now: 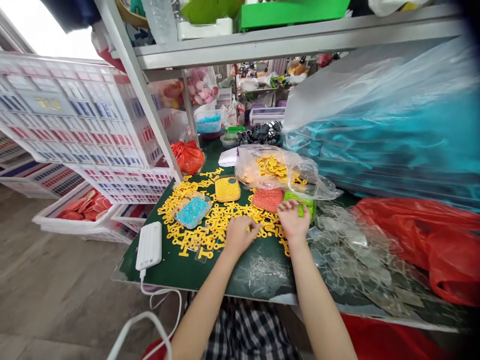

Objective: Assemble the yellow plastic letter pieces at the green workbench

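My left hand [240, 234] is at the near edge of a spread of yellow plastic pieces [215, 220], with thumb and forefinger apart and nothing visible between them. My right hand [294, 220] is over the near side of a tray of green beads [305, 205], its fingers apart and partly covering the tray. Left of that tray sits a tray of red beads [268, 199]. Farther left are a tray of yellow beads [227, 189] with a dark round piece in it and a tilted tray of blue beads [193, 212].
A clear bag of yellow pieces [272, 167] lies behind the trays. Flat clear plastic bags [360, 250] and a red bag [446, 245] cover the right side. At left stand a white power bank [149, 245] with a cable and a shelf post [150, 115].
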A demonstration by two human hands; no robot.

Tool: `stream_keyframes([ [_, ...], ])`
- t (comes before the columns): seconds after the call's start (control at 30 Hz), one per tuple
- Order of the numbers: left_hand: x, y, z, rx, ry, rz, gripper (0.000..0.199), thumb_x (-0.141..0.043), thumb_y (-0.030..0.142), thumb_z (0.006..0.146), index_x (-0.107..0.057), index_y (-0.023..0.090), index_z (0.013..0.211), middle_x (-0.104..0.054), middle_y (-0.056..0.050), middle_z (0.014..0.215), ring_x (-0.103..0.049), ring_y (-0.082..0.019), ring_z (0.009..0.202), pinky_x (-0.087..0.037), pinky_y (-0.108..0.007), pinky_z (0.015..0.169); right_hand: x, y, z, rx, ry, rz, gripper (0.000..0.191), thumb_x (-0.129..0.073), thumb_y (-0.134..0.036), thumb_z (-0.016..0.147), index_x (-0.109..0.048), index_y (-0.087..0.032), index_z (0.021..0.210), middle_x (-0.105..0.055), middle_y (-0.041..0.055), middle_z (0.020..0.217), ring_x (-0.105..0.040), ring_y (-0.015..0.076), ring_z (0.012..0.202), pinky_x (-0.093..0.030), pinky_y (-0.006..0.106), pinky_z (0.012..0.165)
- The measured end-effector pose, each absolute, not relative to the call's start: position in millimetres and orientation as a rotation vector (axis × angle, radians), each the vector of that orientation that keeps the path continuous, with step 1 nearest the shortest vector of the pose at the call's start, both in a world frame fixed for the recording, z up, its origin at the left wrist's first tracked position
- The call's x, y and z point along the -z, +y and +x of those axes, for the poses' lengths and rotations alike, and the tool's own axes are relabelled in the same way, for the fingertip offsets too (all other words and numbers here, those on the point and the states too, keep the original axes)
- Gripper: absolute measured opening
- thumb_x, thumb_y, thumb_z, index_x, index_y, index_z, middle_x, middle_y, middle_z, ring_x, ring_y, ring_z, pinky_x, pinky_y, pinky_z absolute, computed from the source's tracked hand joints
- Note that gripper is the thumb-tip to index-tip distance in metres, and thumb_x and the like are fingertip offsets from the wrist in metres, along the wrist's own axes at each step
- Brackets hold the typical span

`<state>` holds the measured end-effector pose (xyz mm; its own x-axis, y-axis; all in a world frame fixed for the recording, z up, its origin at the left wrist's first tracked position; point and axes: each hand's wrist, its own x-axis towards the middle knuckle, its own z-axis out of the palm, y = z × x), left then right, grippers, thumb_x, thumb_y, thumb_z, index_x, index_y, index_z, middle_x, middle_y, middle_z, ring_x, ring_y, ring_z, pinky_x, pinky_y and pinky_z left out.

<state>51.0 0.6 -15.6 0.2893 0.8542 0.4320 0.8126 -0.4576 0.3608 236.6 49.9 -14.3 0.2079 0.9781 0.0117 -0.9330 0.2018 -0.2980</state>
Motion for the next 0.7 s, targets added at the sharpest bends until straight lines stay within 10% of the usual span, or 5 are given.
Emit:
stream_keyframes([
  [0.47, 44, -7, -23, -0.912, 1.974, 2.359, 0.013, -0.062, 0.03, 0.089, -0.068, 0.023, 0.098, -0.069, -0.009, 0.104, -0.059, -0.028, 0.099, -0.044, -0.042, 0.086, 27, 60, 227, -1.272, -0.657, -0.723, 0.022, -0.068, -0.04, 0.071, -0.055, -0.023, 0.071, -0.055, -0.0036, 0.067, -0.051, 0.0122, 0.06, -0.04, 0.026, 0.056],
  [0.7, 27, -26, 4, -0.892, 1.227, 2.622, 0.016, -0.058, 0.035, 0.093, -0.063, 0.022, 0.103, -0.067, -0.005, 0.106, -0.059, -0.021, 0.104, -0.045, -0.035, 0.091, 23, 53, 210, -1.214, -0.921, -0.866, 0.027, -0.074, -0.045, 0.066, -0.062, -0.022, 0.073, -0.06, -0.0024, 0.069, -0.051, 0.013, 0.063, -0.038, 0.025, 0.057],
])
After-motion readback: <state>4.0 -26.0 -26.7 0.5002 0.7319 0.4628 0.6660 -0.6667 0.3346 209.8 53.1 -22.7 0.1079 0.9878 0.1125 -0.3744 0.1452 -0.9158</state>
